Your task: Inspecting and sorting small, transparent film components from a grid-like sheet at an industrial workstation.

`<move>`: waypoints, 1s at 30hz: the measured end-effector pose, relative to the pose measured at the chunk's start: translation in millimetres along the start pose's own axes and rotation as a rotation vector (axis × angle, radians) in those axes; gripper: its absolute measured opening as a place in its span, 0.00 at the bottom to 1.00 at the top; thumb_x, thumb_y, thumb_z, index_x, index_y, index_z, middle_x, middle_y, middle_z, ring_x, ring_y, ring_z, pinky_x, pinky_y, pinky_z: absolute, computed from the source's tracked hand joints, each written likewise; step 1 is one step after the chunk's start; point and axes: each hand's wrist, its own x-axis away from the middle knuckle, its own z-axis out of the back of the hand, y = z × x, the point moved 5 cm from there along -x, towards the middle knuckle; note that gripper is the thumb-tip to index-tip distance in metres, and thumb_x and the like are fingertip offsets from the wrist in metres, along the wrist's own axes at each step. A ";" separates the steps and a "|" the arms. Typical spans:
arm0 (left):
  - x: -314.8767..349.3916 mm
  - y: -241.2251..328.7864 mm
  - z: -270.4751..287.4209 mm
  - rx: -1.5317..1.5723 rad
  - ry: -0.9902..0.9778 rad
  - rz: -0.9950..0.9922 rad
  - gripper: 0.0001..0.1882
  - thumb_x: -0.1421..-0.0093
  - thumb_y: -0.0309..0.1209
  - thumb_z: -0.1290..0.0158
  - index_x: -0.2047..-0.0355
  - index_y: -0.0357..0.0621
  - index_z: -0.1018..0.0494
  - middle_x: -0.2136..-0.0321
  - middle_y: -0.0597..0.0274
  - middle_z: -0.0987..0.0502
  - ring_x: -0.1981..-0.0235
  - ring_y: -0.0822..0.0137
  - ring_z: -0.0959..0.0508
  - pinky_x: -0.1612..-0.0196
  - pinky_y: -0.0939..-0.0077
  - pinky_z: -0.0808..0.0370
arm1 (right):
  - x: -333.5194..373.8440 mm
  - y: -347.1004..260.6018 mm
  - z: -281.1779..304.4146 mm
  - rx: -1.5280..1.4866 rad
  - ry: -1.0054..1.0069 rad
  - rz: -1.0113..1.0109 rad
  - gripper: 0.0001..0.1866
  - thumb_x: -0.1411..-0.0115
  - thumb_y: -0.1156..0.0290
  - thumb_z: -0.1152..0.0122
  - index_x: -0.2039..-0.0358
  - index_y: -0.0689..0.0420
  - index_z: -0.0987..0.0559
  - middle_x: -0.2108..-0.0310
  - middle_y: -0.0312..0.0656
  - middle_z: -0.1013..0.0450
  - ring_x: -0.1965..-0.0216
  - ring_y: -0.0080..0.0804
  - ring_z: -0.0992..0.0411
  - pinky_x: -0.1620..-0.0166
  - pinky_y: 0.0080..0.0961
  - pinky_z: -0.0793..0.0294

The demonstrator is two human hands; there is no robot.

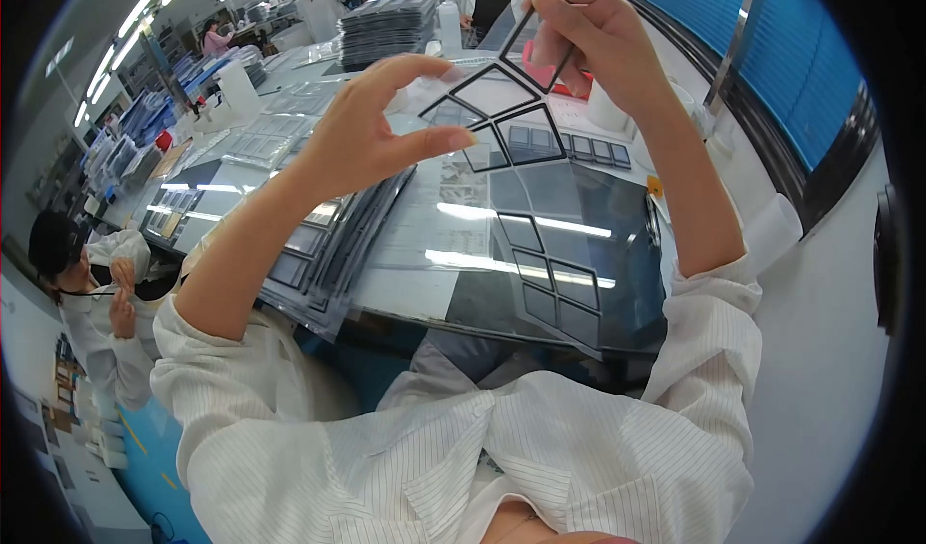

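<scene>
Head view — black-framed sheet (518,109) hangs below-left of the right grip (608,38).

The clear sheet (494,118) I can see carries a pattern of black-outlined, four-sided panels. The shirt (386,457) is white with fine dark pinstripes. Over there, the blinds (796,81) are vivid blue, the wall (805,380) white, and yellow dashes (133,431) mark the blue floor (164,414).

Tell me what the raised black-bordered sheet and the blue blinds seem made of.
The raised sheet: probably clear, smooth plastic, since what lies behind shows through; its opaque black borders could be printed. The blue blinds: fine slat lines, soft sheen, perhaps metal or plastic.
</scene>
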 end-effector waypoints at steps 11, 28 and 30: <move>20.1 -26.6 -63.9 0.756 -0.393 0.705 0.14 0.32 0.38 0.53 0.64 0.37 0.29 0.77 0.59 0.21 0.87 0.75 0.24 0.85 0.87 0.33 | 55.6 119.3 -19.0 -0.466 -0.111 -0.714 0.35 0.36 0.34 0.61 0.58 0.57 0.25 0.71 0.39 0.23 0.67 0.22 0.25 0.59 0.19 0.26; 84.9 -26.4 -82.4 0.655 -0.343 0.956 0.29 0.31 0.36 0.55 0.33 0.46 0.49 0.75 0.56 0.20 0.86 0.73 0.23 0.83 0.86 0.32 | 189.2 142.4 16.7 -0.319 -0.550 -0.887 0.11 0.40 0.67 0.37 0.65 0.62 0.25 0.74 0.38 0.24 0.77 0.21 0.23 0.69 0.15 0.22; 127.7 -22.4 -117.3 0.762 -0.386 1.093 0.31 0.31 0.35 0.55 0.32 0.46 0.54 0.75 0.55 0.20 0.85 0.72 0.23 0.83 0.85 0.31 | 204.2 151.0 20.7 -0.069 -0.630 -0.997 0.12 0.40 0.66 0.38 0.63 0.62 0.25 0.76 0.38 0.24 0.77 0.22 0.23 0.70 0.16 0.22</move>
